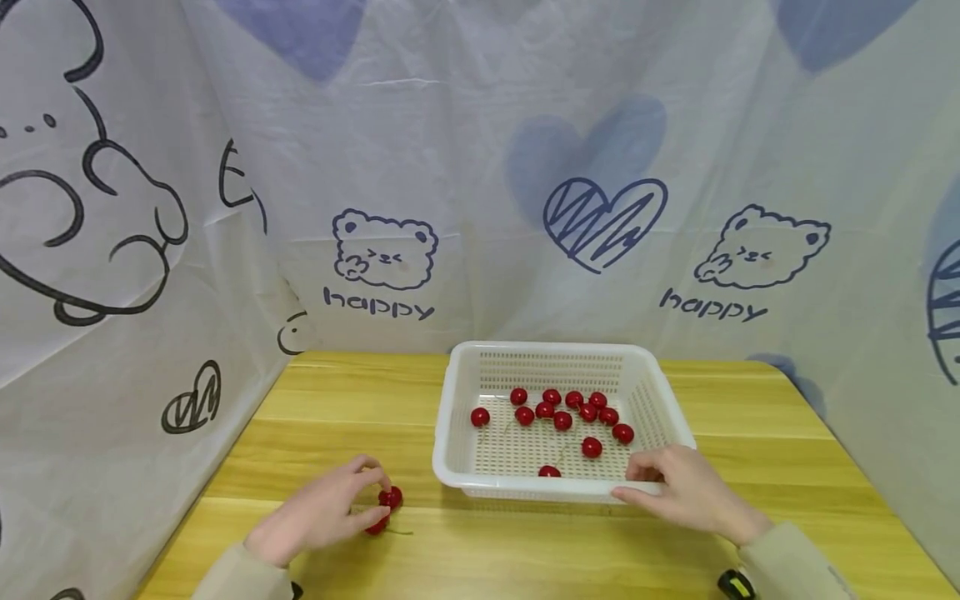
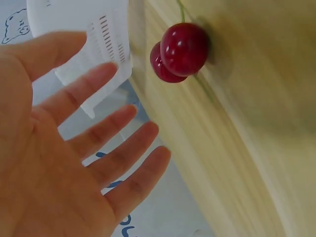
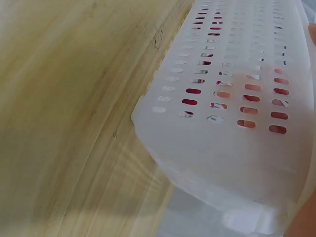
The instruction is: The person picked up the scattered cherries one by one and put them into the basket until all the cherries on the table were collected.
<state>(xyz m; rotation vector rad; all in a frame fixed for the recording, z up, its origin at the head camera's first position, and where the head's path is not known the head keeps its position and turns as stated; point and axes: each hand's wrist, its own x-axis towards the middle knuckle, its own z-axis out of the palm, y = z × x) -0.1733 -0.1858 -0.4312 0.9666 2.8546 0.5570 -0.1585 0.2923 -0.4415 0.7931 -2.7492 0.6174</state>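
Note:
Two red cherries lie close together on the table, the farther cherry (image 1: 391,497) and the nearer cherry (image 1: 377,525), whose stem points right. Over them is my left hand (image 1: 337,508), thumb and fingers spread apart. In the left wrist view its fingers are extended, with the front cherry (image 2: 185,49) beyond them and outside the grasp. My right hand (image 1: 678,492) grips the near right rim of a white plastic basket (image 1: 525,485), thumb outside and fingers curled over inside. Several cherries (image 1: 562,421) are scattered on the basket's floor. The right wrist view shows the slotted basket wall (image 3: 222,153) close up.
The wooden table (image 1: 525,550) has its far edge against a hanging white cloth (image 1: 487,250) printed with hearts and bears. More cloth (image 1: 105,350) hangs along the left, and also on the right. The basket stands toward the back of the table.

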